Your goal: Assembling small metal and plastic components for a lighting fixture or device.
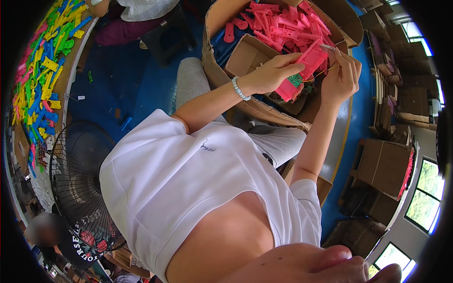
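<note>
Head view, upper right of the frame: the left hand [271, 73] grips a pink rectangular plastic casing with a green circuit board [302, 70], while the right hand [340, 78] pinches a thin wire [325, 70] at its end, above a large cardboard box of pink plastic parts [283, 23].

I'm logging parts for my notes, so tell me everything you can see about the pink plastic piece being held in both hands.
The pink plastic piece is a flat, elongated moulded part, bright pink, with a small green circuit board set near its lower end and thin wires trailing toward the right. It is held tilted above an open cardboard box of similar pink parts. The left hand grips its side; the right hand works at its upper end with a slim tool.
</note>
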Demonstrator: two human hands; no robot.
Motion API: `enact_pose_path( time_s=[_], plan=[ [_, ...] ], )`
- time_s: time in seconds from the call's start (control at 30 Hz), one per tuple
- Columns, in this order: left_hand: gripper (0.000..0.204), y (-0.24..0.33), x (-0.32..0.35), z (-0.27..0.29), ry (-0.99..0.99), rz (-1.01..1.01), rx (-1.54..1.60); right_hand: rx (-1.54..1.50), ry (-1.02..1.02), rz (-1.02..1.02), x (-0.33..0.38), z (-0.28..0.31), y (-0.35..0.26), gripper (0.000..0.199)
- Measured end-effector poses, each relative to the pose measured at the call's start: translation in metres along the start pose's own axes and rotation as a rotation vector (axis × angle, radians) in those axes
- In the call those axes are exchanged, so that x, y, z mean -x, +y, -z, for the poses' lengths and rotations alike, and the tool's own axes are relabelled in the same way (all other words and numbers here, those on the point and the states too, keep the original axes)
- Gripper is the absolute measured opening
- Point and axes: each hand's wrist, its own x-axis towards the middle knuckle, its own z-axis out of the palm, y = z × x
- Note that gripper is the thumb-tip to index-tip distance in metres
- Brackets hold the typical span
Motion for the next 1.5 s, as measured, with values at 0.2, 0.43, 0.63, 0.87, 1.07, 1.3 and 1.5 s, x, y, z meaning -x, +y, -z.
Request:
enact_pose_path(
  time_s=[0.2, 0.43, 0.63, 0.87, 1.07, 1.3, 1.5],
  plan=[
    [0.033, -0.002, -0.002, 0.006, -0.046, -0.197, -0.480, -0.072, -0.136, -0.007, -0.002, 0.010, 0.005, 0.019],
    [0.035, 0.012, -0.001, -0.013, -0.044, 0.060, 0.339, -0.630, -0.263, -0.501, 0.014, 0.007, 0.011, 0.038],
    [0.035, 0.009, 0.002, -0.019, -0.070, 0.142, 0.423, -0.477, -0.022, -0.535, 0.030, -0.006, 0.017, 0.027],
    [0.035, 0.005, 0.007, -0.011, 0.095, 0.025, -0.073, -0.878, 0.055, -0.759, 0.069, -0.047, 0.005, 0.018],
    [0.029, -0.032, -0.002, 0.018, 0.150, -0.095, -0.353, -1.481, -0.139, -1.069, 0.074, 0.000, -0.004, 0.034],
    [0.024, -0.077, 0.007, -0.006, -0.021, -0.192, -0.828, -1.222, 0.130, -1.120, 0.120, 0.016, -0.014, 0.017],
    [0.030, -0.116, 0.008, -0.037, -0.228, -0.084, -0.705, -0.906, 0.298, -1.166, 0.179, 0.058, 0.003, 0.023]
  ],
)
